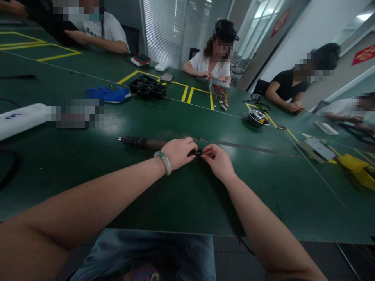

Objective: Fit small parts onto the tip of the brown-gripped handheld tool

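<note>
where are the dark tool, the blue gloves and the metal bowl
dark tool [137, 142]: head view, its handle
blue gloves [109, 95]: head view, middle of the pair
metal bowl [255, 123]: head view, front wall

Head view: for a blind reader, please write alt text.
Both hands meet over a green table: the left hand, wearing a pale bangle, and the right hand pinch a small dark part at the end of a long dark tool lying flat. Other people sit around it.

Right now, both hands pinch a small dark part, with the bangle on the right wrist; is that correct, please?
Not quite: the head view shows the bangle on the wrist of the left hand, not the right hand; both do pinch the small dark part.
</note>
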The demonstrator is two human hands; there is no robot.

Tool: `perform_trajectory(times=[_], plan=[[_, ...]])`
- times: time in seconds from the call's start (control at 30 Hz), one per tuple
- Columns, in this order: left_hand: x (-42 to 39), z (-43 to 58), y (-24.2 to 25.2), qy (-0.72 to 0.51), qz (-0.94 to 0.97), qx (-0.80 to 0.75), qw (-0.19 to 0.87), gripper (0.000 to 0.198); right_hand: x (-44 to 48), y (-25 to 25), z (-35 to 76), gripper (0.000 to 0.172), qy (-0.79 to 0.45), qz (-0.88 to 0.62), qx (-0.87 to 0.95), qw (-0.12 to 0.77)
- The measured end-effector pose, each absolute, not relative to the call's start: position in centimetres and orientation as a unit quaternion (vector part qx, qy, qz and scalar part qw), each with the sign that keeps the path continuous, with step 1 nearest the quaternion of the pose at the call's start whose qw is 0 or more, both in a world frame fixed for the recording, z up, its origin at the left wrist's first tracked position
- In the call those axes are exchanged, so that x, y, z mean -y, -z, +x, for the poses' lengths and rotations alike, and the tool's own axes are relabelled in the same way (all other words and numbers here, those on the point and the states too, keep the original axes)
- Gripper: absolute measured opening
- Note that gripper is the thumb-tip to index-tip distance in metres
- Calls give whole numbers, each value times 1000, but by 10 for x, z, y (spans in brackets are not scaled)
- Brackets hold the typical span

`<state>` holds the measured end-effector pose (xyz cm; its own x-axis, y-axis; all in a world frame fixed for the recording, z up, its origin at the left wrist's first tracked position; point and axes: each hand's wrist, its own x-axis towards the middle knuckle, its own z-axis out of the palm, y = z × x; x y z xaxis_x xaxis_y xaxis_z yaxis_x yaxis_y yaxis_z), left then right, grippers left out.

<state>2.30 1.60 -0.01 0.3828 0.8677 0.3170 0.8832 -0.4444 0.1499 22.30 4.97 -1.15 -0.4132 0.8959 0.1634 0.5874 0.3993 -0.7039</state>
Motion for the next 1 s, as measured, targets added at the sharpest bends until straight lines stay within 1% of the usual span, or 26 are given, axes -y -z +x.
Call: perform_trajectory(times=[0.17, 0.4, 0.67, 0.83, 1.0], plan=[[-19, 20, 1, 190, -839, 510, 25, 21, -46, 7, 224, 14, -286, -461, 795, 270], [-20, 18, 2, 189, -840, 508, 19, 21, -43, 4, 220, 13, -238, -480, 809, 243], [-22, 18, 4, 184, -839, 512, 15, 23, -45, 4, 222, 12, -195, -497, 810, 241], [-22, 18, 5, 185, -837, 514, 18, 22, -43, 4, 218, 14, -183, -482, 827, 224], [-22, 18, 5, 187, -841, 507, 20, 19, -40, 5, 216, 15, -175, -475, 827, 242]])
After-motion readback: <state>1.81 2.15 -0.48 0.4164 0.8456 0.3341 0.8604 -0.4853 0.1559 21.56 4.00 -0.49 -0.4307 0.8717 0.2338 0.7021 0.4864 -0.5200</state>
